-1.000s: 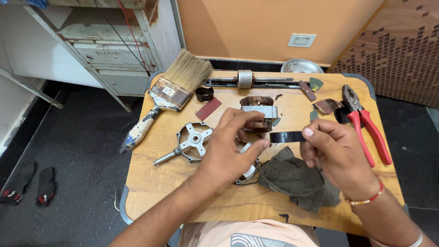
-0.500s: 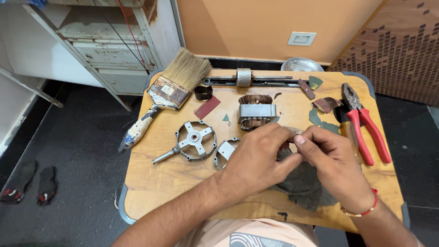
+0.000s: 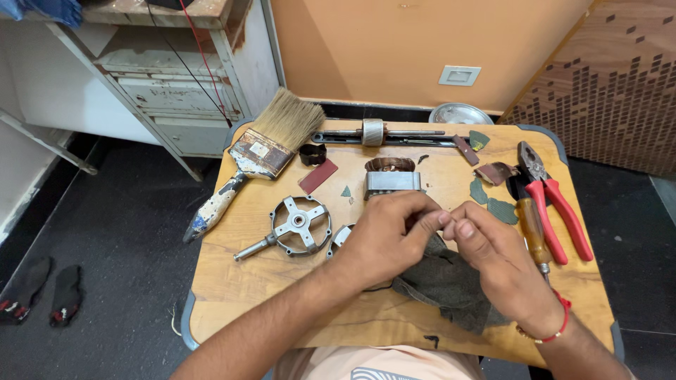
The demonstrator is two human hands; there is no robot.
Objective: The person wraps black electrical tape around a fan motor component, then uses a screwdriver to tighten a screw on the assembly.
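Your left hand [image 3: 384,236] and right hand [image 3: 493,257] meet fingertip to fingertip above a dark grey cloth [image 3: 447,285] on the wooden counter [image 3: 282,295], pinching something too small to make out. Just beyond them stands a wound motor stator [image 3: 391,179]; a spoked metal end cover [image 3: 299,225] lies to the left, red-handled pliers [image 3: 553,200] to the right.

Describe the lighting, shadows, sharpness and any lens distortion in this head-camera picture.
Head view: soft, even light on the pale wooden table, with only faint shadows under the hands; no strong glare, even on the round metal dish. Focus is sharp on the wide bristle paintbrush. Wide-angle bending shows at the edges.
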